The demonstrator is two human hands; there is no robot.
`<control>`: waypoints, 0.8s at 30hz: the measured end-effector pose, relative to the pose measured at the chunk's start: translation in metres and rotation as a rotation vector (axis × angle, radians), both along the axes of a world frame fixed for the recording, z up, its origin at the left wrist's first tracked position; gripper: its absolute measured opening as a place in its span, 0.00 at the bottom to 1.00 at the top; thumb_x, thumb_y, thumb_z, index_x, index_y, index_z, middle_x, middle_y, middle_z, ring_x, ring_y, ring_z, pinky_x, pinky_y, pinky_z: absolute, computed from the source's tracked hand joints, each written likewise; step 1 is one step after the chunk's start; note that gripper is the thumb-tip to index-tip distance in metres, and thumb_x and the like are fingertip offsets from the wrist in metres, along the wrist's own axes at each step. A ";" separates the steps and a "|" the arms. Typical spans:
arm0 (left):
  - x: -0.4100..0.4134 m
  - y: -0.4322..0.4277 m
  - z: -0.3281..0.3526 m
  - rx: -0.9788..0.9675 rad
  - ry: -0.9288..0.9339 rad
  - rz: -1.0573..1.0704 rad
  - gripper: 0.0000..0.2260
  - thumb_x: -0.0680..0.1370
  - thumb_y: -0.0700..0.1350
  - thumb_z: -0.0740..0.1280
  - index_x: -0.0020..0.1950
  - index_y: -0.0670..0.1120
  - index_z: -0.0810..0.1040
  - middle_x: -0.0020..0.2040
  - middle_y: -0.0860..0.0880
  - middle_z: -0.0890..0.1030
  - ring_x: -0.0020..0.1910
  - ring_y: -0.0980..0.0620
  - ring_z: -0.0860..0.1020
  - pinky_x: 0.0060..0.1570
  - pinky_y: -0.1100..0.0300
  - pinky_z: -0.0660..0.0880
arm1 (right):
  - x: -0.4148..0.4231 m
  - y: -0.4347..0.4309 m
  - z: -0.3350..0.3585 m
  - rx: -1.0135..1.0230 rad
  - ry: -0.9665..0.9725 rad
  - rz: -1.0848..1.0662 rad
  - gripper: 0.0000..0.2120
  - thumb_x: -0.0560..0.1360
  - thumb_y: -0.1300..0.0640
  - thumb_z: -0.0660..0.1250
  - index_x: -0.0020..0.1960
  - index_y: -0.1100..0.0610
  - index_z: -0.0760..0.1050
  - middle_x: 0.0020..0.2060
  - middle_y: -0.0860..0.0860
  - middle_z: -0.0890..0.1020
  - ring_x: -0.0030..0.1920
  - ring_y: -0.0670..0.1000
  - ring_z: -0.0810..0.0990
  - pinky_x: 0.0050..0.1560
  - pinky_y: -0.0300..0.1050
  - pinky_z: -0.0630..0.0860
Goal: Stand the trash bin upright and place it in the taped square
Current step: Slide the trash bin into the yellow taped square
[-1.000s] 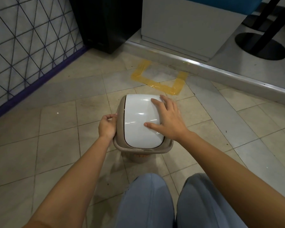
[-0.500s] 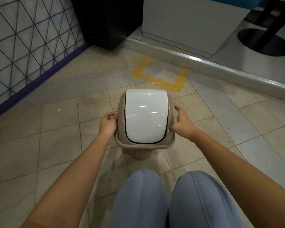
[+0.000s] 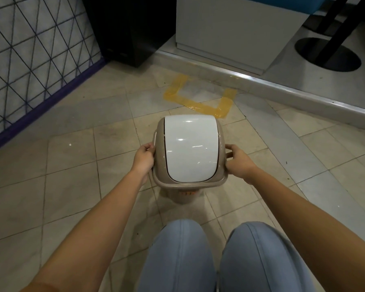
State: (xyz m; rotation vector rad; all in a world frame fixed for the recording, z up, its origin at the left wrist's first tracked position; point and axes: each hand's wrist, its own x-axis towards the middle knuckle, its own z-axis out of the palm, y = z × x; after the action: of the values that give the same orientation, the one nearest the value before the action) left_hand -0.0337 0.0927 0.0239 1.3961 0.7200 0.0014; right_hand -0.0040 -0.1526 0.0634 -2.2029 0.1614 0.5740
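The small taupe plastic trash bin with a glossy white swing lid [image 3: 189, 153] stands upright on the tiled floor [image 3: 72, 171] at the centre of the frame, just short of the yellow taped square [image 3: 200, 102], which lies above it in the picture against a raised metal-edged step [image 3: 282, 85]. The bin's far rim sits close to the near strip of tape, but the bin is not inside the outline.

A second ago the right hand [image 3: 239, 162] lay flat on the lid; it has since slid off to the right side of the rim. Now both hands flank the bin: the left hand [image 3: 143, 158] has its fingers [image 3: 149, 147] curled against the left rim, and the right hand's fingers are curled over the right rim, pinching the edge. Whether the fingertips wrap beneath the lip cannot be told.

With the righting step seemingly done, this two-sided hold looks like the start of a lift or a push toward the upper part of the frame, carrying the bin into the square. The person's knees in light blue trousers [image 3: 219, 260] fill the bottom edge.
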 end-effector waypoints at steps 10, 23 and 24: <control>-0.004 0.013 0.008 -0.085 -0.030 -0.398 0.40 0.65 0.27 0.60 0.75 0.46 0.55 0.54 0.49 0.74 0.47 0.53 0.76 0.37 0.64 0.74 | -0.002 -0.026 -0.007 0.056 -0.003 0.293 0.54 0.57 0.60 0.79 0.73 0.47 0.50 0.68 0.51 0.63 0.68 0.55 0.62 0.66 0.55 0.67; -0.021 0.009 0.002 0.109 -0.055 -0.622 0.54 0.61 0.39 0.78 0.75 0.56 0.46 0.65 0.47 0.68 0.55 0.51 0.76 0.52 0.58 0.76 | 0.011 -0.019 -0.012 0.067 -0.057 0.197 0.59 0.51 0.59 0.82 0.73 0.50 0.53 0.67 0.49 0.67 0.69 0.54 0.63 0.68 0.53 0.65; -0.019 0.008 0.002 0.124 -0.054 -0.603 0.52 0.62 0.38 0.78 0.75 0.56 0.49 0.64 0.47 0.69 0.55 0.50 0.76 0.53 0.56 0.76 | 0.012 -0.018 -0.012 0.082 -0.055 0.173 0.59 0.51 0.60 0.82 0.73 0.50 0.53 0.64 0.46 0.68 0.67 0.52 0.64 0.66 0.48 0.66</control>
State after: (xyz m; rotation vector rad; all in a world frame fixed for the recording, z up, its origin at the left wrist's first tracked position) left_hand -0.0530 0.1012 0.0256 1.6808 0.2358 -0.3938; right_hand 0.0076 -0.1707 0.0516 -2.1633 -0.0811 0.6026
